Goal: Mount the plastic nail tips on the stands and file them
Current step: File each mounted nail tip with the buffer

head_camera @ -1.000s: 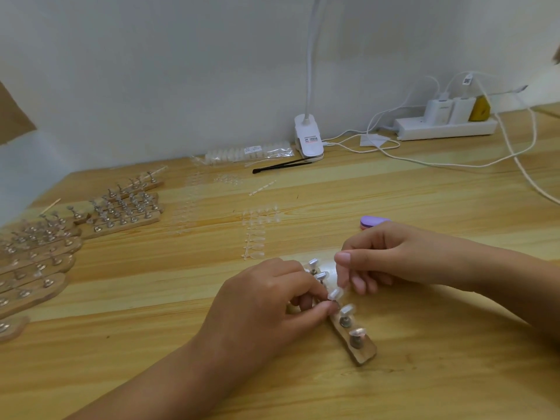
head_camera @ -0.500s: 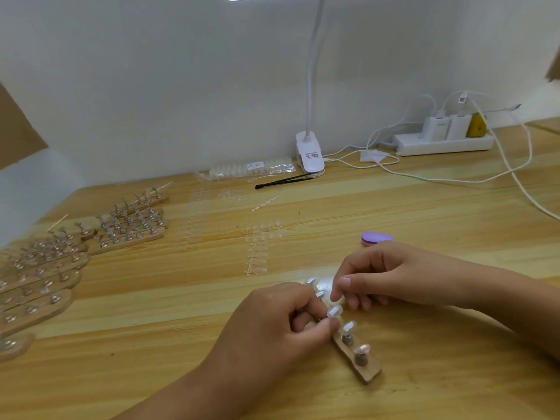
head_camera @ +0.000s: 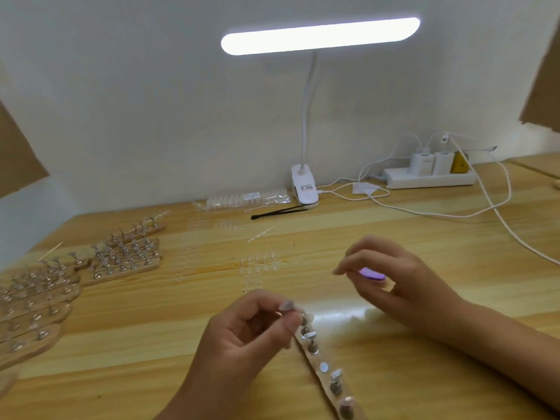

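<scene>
We take the wooden strip [head_camera: 325, 375] as our mark. It lies on the table [head_camera: 454, 253] near the front edge and runs from the lower right up towards the left hand [head_camera: 251, 331]. Small metal stands [head_camera: 335, 381] rise from it in a row, with one bare round disc [head_camera: 323, 366] among them.

At the far end of the strip the left hand has its fingers curled, and thumb and forefinger pinch a small stand [head_camera: 287, 305] just above that end. The piece is blurred, so we cannot tell whether a nail tip sits on it.

The right hand [head_camera: 403, 283] hovers beyond the far end of the strip and to its right, with its fingers loosely bent and a gap between thumb and forefinger. Through that gap we see a purple block [head_camera: 371, 272]. We cannot tell whether the hand touches it.

Rows of clear nail tips [head_camera: 257, 268] lie on the table beyond the strip's far end, slightly left of it. Well to the left of the strip are more strips [head_camera: 127, 256], all filled with stands. Far behind the strip, by the wall, are a bag of tips [head_camera: 248, 198], black tweezers [head_camera: 278, 211], a lit clip lamp [head_camera: 304, 189] and a power strip [head_camera: 430, 178].
</scene>
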`<state>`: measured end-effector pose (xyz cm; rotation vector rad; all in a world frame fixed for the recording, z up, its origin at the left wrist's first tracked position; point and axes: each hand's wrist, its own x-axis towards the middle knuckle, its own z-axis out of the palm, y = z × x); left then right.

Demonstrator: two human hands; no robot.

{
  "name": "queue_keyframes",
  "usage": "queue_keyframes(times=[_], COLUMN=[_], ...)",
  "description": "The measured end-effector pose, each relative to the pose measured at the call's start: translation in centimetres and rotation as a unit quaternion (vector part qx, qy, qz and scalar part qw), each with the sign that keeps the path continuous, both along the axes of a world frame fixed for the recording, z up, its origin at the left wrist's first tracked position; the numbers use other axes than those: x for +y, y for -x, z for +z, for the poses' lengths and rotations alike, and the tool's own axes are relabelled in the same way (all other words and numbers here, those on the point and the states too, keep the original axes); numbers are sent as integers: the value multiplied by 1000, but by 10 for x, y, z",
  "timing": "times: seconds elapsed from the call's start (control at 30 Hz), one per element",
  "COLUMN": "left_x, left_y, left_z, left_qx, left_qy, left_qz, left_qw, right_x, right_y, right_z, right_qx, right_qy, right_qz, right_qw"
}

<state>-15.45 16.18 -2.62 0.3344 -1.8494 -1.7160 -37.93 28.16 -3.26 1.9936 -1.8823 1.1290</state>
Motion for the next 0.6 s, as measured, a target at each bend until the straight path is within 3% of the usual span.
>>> queue_keyframes(times=[0.07,0.1,0.27,0.37,0.43,0.5,0.6], left_x=[-4,-6,-15,-18,-19,-19,-20], left_y=[3,4,7,7,6,6,6], left_z=[1,1,-2,-4,-5,-7,-10], left_qx=[-12,-23,-22,-17,-15,-16,-20], left_qy=[-55,-80,-200,-212,-209,-204,-202], left_qz=[33,40,48,33,18,7,-2], left_qw=[998,996,978,977,978,979,979], right_x=[2,4,6,3,1,0,-1], right_y=[13,19,31,26,18,8,-8], right_z=[4,5,1,0,1,5,10], right_qx=[118,126,73,51,-23,-185,-421], right_qy=[13,-16,-206,-202,-165,-126,-112], right_qz=[-67,-103,-170,-140,-117,-74,1], right_qw=[991,987,961,968,979,972,900])
